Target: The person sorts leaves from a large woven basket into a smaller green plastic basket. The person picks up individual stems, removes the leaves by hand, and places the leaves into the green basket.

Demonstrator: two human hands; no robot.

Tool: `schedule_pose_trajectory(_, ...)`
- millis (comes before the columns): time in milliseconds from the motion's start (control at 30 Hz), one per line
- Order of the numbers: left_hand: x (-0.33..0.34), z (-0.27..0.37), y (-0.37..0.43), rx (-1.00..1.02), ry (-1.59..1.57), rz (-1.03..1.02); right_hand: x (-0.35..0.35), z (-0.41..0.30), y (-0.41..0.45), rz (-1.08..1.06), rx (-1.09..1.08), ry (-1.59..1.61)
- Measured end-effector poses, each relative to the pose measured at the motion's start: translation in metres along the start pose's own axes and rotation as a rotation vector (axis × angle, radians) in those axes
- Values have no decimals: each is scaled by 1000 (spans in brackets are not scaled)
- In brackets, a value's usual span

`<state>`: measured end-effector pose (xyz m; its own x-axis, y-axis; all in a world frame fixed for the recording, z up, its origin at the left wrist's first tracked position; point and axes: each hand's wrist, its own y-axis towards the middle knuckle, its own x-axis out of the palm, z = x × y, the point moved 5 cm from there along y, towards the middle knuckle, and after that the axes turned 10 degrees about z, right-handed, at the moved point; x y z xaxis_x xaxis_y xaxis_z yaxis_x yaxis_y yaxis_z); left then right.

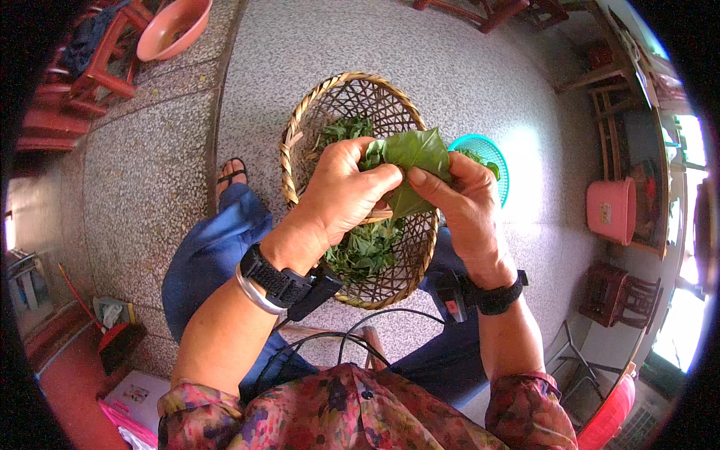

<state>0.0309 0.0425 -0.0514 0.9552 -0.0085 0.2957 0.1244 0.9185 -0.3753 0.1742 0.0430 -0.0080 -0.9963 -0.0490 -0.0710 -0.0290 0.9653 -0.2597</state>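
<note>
A broad green leaf [417,151] is stretched between my two hands above a woven bamboo basket [289,169]. My left hand [349,188] grips its left side, thumb pointing right, along with some smaller greens at the fingers. My right hand [469,197] pinches the same leaf between thumb and fingers. Both thumbs nearly meet at the middle of the leaf. In the basket between my legs lie cut or picked leafy greens [364,253], partly hidden by my left hand. To the right, a turquoise plastic colander [504,169] holds more green leaves [478,158], partly behind my right hand.
Black cables [337,336] cross my lap below the basket. At upper left are a pink basin [175,28] and a red wooden stool [107,70]. A pink bin [611,211] and a small dark red chair [604,295] stand at right. A broom [115,343] lies lower left.
</note>
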Motion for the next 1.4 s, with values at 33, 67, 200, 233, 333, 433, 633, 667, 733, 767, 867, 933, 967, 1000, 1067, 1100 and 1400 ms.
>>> schedule_pose_trajectory(33,0,0,0,9,0,12,0,1,0,-1,0,-1)
schedule_pose_trajectory(67,-2,-3,3,9,-1,12,-2,1,-1,4,-30,2)
schedule_pose_trajectory(200,-18,-8,8,38,149,163,-1,-4,-4,29,6,121)
schedule_pose_trajectory(233,-19,-7,7,27,93,170,-1,-5,-3,28,4,123)
schedule_pose_trajectory(333,-21,-11,9,10,83,194,-7,0,2,39,37,127)
schedule_pose_trajectory(433,-23,-11,10,-17,74,245,-10,4,5,51,75,275)
schedule_pose_trajectory(633,-24,-7,10,-93,-186,257,-22,7,10,52,43,295)
schedule_pose_trajectory(667,-22,-8,9,-115,-169,245,-21,7,10,53,44,296)
schedule_pose_trajectory(733,-16,-10,8,-126,-183,211,-16,8,8,5,109,212)
schedule_pose_trajectory(767,-14,-11,8,-136,-197,176,-15,7,7,5,110,212)
schedule_pose_trajectory(867,-7,-10,7,-184,-204,65,-11,4,5,-52,89,161)
schedule_pose_trajectory(933,-2,-4,2,-234,-221,-46,-11,6,5,-61,89,148)
schedule_pose_trajectory(967,-2,-6,3,-234,-221,-45,-10,6,5,-63,90,148)
schedule_pose_trajectory(1000,-1,-8,3,-212,-193,-73,-9,5,4,-67,98,144)
schedule_pose_trajectory(1067,-1,-8,1,-205,-131,-109,-7,4,4,-72,106,139)
schedule_pose_trajectory(1100,-1,-8,0,-205,-131,-106,-5,6,4,-95,109,125)
schedule_pose_trajectory(1400,1,-3,-2,-122,-187,-111,-2,11,4,-102,136,80)
